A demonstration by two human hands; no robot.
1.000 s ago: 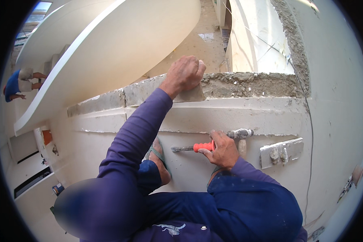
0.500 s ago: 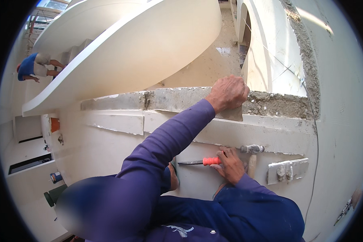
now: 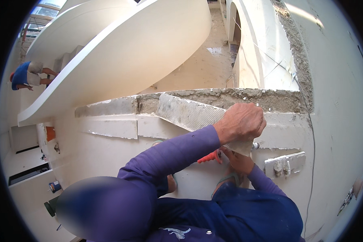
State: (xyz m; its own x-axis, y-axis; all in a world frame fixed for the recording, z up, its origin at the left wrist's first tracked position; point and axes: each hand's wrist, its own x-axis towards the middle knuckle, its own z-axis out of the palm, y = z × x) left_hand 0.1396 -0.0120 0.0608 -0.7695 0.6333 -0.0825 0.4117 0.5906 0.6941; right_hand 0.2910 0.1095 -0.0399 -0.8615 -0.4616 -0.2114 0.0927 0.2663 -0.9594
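My left hand (image 3: 243, 122) is closed round the right end of a long grey tile strip (image 3: 189, 113). The strip is tilted, with its ribbed back facing up and its far left end against the rough mortar edge. Below it, my right hand (image 3: 240, 162) is closed at the chisel's red ribbed handle (image 3: 209, 156); the tile strip partly covers its fingers, and the chisel's blade is not visible. Only the head of a hammer (image 3: 256, 145) shows beside the strip's lower corner.
A rough mortar edge (image 3: 230, 96) runs along the ledge, beside pale tile strips (image 3: 113, 128). To the right lie a broken tile piece (image 3: 285, 165) with mortar lumps and a cable (image 3: 313, 161). A person in blue (image 3: 28, 76) bends by the curved stair wall (image 3: 149, 48).
My left hand has pulled the tile strip off the ledge edge toward me, baring rough mortar beneath. The chisel has turned and its blade has gone from sight. My view has shifted slightly.
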